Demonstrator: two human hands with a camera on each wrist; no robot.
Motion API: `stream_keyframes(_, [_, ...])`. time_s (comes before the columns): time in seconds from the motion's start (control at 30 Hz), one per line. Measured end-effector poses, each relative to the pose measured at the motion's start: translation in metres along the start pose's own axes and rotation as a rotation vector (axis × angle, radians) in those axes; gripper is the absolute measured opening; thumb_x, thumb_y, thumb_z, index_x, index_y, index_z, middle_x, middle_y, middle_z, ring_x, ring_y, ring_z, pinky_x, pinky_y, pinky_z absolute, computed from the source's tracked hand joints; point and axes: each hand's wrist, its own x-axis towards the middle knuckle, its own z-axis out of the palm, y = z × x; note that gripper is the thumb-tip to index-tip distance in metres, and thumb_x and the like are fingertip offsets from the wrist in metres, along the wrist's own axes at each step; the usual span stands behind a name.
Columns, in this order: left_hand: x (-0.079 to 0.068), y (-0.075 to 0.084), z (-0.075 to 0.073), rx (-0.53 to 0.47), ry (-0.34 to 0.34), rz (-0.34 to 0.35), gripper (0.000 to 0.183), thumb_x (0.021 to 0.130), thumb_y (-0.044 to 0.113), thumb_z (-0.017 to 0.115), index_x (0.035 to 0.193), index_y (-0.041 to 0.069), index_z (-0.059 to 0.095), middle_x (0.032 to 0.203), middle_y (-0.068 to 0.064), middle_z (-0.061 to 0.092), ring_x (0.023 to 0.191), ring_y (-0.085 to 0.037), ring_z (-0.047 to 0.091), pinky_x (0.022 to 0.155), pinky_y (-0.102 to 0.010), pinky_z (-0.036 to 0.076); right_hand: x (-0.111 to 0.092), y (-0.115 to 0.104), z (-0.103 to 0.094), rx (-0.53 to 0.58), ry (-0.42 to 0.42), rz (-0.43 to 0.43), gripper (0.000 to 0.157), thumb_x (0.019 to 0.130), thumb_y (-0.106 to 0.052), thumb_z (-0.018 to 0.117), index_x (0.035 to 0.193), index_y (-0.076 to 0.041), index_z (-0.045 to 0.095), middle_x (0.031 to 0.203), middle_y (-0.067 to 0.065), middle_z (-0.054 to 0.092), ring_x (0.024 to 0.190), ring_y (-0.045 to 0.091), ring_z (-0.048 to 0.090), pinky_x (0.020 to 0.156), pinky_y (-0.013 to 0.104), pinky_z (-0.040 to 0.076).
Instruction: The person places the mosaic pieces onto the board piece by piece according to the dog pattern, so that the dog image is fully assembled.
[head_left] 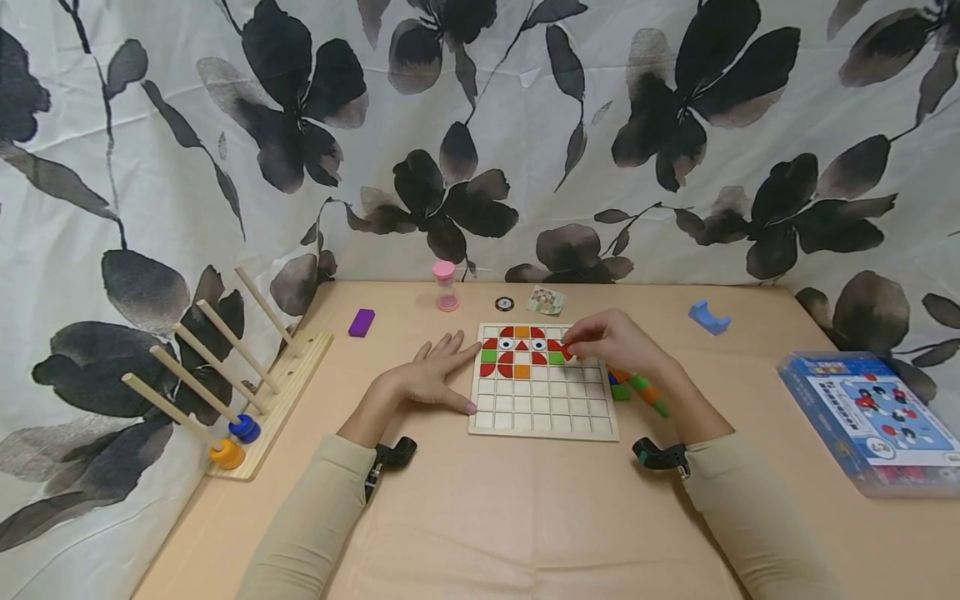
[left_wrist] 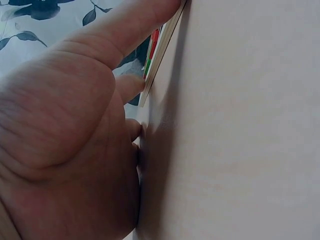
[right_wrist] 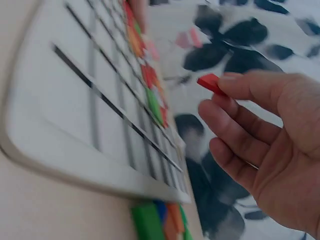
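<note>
A pale wooden grid board [head_left: 543, 408] lies on the table, its upper left squares filled with red, orange, green, white and eye-patterned tiles [head_left: 521, 345]. My left hand [head_left: 427, 377] rests at the board's left edge, fingers spread, thumb and a fingertip touching it; the left wrist view shows its palm [left_wrist: 55, 115] beside that edge. Over the upper right of the filled squares is my right hand [head_left: 618, 340]. Between thumb and fingertips it pinches a small red tile [right_wrist: 210, 83], held above the board in the right wrist view.
Loose green and orange tiles [head_left: 641, 385] lie by the board's right edge. Behind it are a pink sand timer [head_left: 446, 287], a round black token [head_left: 505, 304] and a picture card [head_left: 546, 301]. A peg rack [head_left: 300, 367] stands left; a blue piece [head_left: 708, 317] and boxed set [head_left: 873, 421] lie right.
</note>
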Motion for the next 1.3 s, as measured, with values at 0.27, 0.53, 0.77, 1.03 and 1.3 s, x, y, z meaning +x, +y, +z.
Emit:
stream_keyframes(0.27, [0.001,-0.001,0.001,0.002,0.001,0.008,0.113,0.068,0.071,0.070,0.155,0.030,0.012,0.161,-0.012,-0.007,0.147,-0.031,-0.011,0.115,-0.054,-0.008,0.011,-0.003,0.029,-0.048,-0.019,0.058,0.015,0.085,-0.013,0.074,0.099,-0.011,0.076,0.095,-0.001,0.072,0.088,0.020,0.061,0.078,0.034,0.050])
stream_keyframes(0.53, [0.000,0.000,0.001,0.001,0.007,0.011,0.113,0.067,0.071,0.070,0.155,0.029,0.013,0.161,-0.013,-0.007,0.147,-0.031,-0.011,0.115,-0.055,-0.008,0.018,0.005,0.049,-0.150,-0.021,0.035,0.016,0.084,-0.021,0.076,0.099,-0.016,0.076,0.090,-0.007,0.070,0.083,0.018,0.058,0.070,0.033,0.049])
stream_keyframes(0.77, [-0.001,0.001,-0.001,-0.007,0.008,0.003,0.113,0.067,0.070,0.071,0.155,0.030,0.013,0.161,-0.012,-0.006,0.147,-0.031,-0.011,0.115,-0.054,-0.008,0.019,0.010,0.053,-0.222,-0.022,-0.018,0.015,0.086,-0.026,0.073,0.099,-0.019,0.073,0.092,-0.009,0.065,0.083,0.019,0.053,0.071,0.033,0.046])
stream_keyframes(1.03, [0.000,-0.001,-0.001,0.006,0.003,0.000,0.113,0.067,0.072,0.070,0.155,0.032,0.012,0.161,-0.011,-0.007,0.147,-0.029,-0.012,0.115,-0.053,-0.009,0.020,0.014,0.055,-0.283,-0.015,-0.090,0.014,0.086,-0.024,0.073,0.099,-0.021,0.074,0.089,-0.011,0.064,0.079,0.015,0.053,0.068,0.030,0.045])
stream_keyframes(1.3, [0.001,-0.001,0.000,0.013,-0.002,-0.003,0.113,0.067,0.073,0.069,0.155,0.032,0.012,0.161,-0.011,-0.007,0.147,-0.030,-0.011,0.115,-0.054,-0.008,0.014,0.005,0.045,-0.304,-0.012,-0.121,0.020,0.086,-0.025,0.073,0.105,-0.019,0.075,0.090,-0.011,0.063,0.075,0.013,0.051,0.060,0.028,0.043])
